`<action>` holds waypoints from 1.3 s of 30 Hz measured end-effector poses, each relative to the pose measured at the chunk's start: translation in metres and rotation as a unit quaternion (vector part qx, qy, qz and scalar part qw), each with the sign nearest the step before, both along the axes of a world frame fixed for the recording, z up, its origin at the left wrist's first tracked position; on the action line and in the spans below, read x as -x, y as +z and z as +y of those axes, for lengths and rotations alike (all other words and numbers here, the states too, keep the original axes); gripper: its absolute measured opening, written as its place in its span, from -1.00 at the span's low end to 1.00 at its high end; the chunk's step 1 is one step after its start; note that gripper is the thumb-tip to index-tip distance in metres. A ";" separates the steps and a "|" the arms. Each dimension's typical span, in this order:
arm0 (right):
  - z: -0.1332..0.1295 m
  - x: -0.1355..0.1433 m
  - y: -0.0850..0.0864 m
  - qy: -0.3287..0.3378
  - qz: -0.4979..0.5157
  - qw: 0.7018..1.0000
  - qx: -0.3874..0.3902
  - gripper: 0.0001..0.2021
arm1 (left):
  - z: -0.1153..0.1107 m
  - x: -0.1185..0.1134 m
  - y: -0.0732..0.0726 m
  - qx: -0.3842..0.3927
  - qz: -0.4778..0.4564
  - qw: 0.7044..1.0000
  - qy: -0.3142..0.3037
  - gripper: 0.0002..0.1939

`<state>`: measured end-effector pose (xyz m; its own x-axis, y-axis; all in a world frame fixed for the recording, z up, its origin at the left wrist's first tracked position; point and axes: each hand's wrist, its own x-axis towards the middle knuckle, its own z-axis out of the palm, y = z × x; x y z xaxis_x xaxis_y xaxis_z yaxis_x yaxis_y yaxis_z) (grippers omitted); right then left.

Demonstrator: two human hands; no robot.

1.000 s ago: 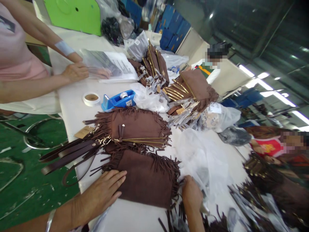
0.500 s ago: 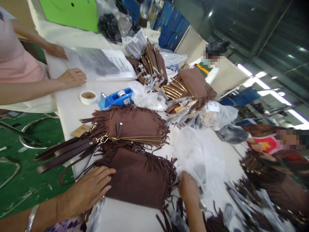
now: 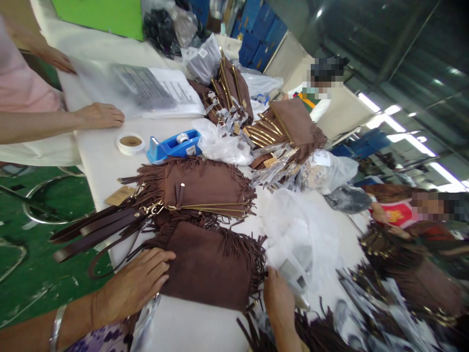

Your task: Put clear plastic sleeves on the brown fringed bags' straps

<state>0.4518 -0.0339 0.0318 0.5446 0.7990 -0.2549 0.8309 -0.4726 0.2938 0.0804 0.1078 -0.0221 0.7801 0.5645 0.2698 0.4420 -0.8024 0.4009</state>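
Observation:
A dark brown fringed bag (image 3: 210,266) lies flat near the table's front edge. My left hand (image 3: 141,278) rests on its left end, fingers stretched out over the brown surface. At its right end is my right hand (image 3: 278,296), fingers curled beside the fringe; what they hold, if anything, is hidden. Touching the far side of this bag is another fringed brown bag (image 3: 205,186), with gold zips, dark straps (image 3: 106,225) and a cardboard tag (image 3: 120,195). Crumpled clear plastic (image 3: 293,230) lies just beyond my right hand.
A blue tape dispenser (image 3: 174,145) and a white tape roll (image 3: 131,143) stand farther back. Another person's hands (image 3: 100,115) lie by a clear plastic bag at the left. Brown bags (image 3: 293,122) are piled behind; more (image 3: 414,278) lie at the right. Two other people are beyond.
My right hand has moved slightly left, closer to the bag's fringed end. The other person's far hand has drawn back left, pulling at the plastic. The view has shifted a little.

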 end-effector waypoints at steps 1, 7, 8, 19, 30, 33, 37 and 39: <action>-0.005 0.010 -0.004 -0.002 -0.003 1.000 -0.002 -0.65 | 0.000 0.000 0.000 -0.001 -0.007 1.000 0.001 -0.71; -0.032 0.044 -0.005 -0.005 -0.028 1.000 0.004 -0.67 | 0.000 -0.002 -0.002 -0.004 -0.015 1.000 0.004 -0.66; -0.033 0.042 -0.002 -0.010 -0.030 0.999 0.007 -0.67 | 0.000 -0.003 -0.001 -0.004 -0.013 1.000 0.006 -0.66; 0.007 0.003 -0.022 -0.024 -0.081 0.996 -0.018 -0.59 | 0.003 -0.005 0.012 -0.032 -0.003 0.999 0.002 -0.72; -0.015 0.007 -0.020 -0.078 -0.125 0.982 -0.116 -0.77 | 0.003 -0.003 0.011 -0.039 -0.009 0.999 0.004 -0.75; -0.022 0.005 -0.013 -0.097 -0.119 0.978 -0.142 -0.73 | 0.003 -0.003 0.006 -0.038 0.003 0.999 0.001 -0.77; -0.025 0.009 -0.005 -0.068 -0.075 0.984 -0.147 -0.71 | -0.002 -0.008 0.006 -0.036 0.030 0.999 0.002 -0.68; -0.024 0.012 -0.003 -0.045 -0.048 0.987 -0.148 -0.72 | -0.005 -0.012 0.010 -0.036 0.032 0.999 0.002 -0.65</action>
